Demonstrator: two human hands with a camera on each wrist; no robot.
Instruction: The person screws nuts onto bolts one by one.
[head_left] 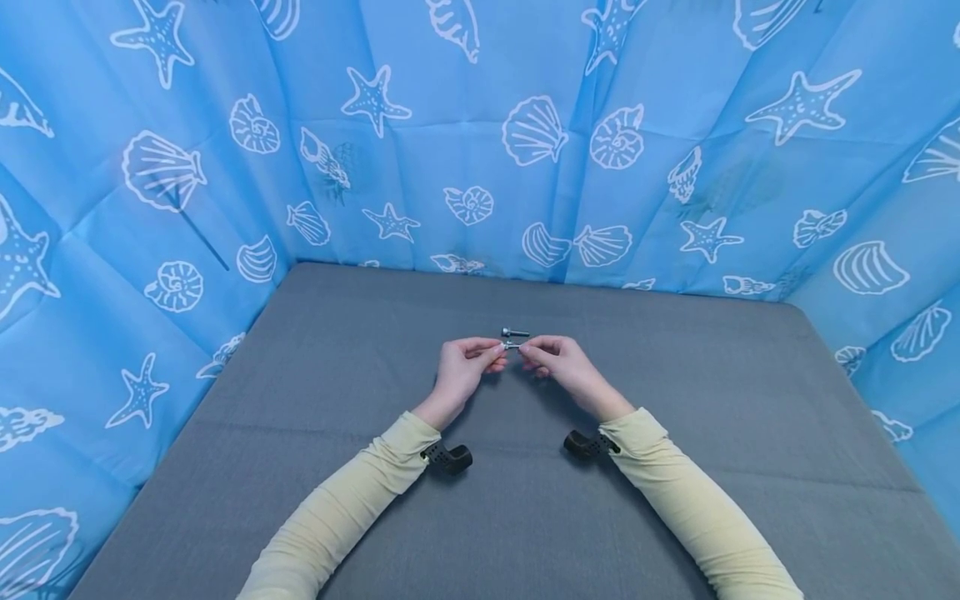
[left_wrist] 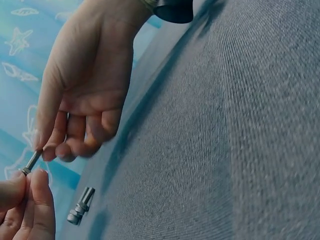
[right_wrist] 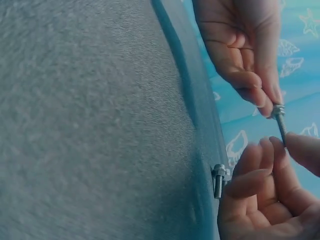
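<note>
Between both hands is a small metal bolt (head_left: 513, 345), held over the grey table. My left hand (head_left: 459, 371) pinches its thicker end, where a nut or head shows, between thumb and forefinger. The thin threaded end is pinched by my right hand (head_left: 564, 363). In the right wrist view the threads of the held bolt (right_wrist: 282, 124) are plain, and the left fingertips partly cover its thick end. Just beyond the hands a second bolt (head_left: 515, 332) lies on the table; in the left wrist view this lying bolt (left_wrist: 81, 206) has a nut on its shank.
The grey cloth-covered table (head_left: 480, 517) spreads around the hands. A blue curtain (head_left: 465, 150) printed with white shells and starfish stands behind and along both sides. Black wrist cameras sit on the left wrist (head_left: 448, 458) and the right wrist (head_left: 585, 445).
</note>
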